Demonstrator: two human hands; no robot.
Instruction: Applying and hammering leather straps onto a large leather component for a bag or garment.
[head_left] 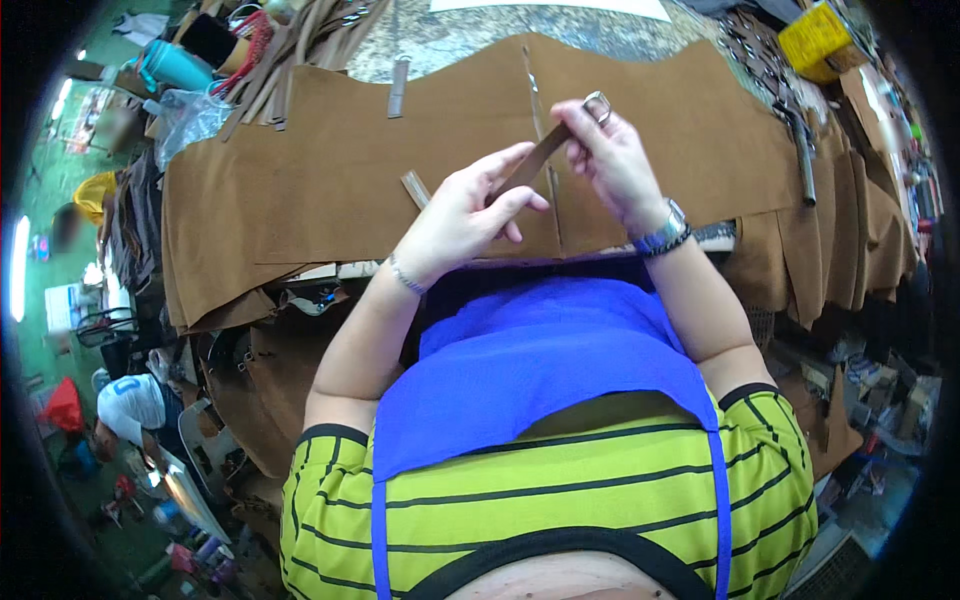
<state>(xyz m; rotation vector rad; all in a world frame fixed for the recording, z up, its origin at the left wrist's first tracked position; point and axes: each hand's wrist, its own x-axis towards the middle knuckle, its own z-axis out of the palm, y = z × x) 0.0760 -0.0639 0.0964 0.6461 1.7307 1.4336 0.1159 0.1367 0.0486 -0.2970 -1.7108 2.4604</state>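
Note:
A brown leather-like strap (540, 160) stretches between my two hands above the brown sheets. My right hand (618, 165) pinches its upper end, where a small silver metal buckle (597, 105) shows above the fingers. My left hand (462, 210) is curled loosely round the lower part of the strap, thumb on one side and fingers on the other. To the left of that hand a short pale brown strip end (415, 190) sticks out; whether it belongs to the same strap I cannot tell. Under both hands lie large brown leather-like sheets (350, 190), with a seam between them.
Another short strip (398, 90) rests on the left sheet. Long brown strips (290, 65) and a turquoise tumbler (175, 68) are at the back left. At the back right are a yellow container (820, 42), dark buckled straps (755, 50) and a metal rod-like tool (803, 155). A person (135, 405) bends at far left.

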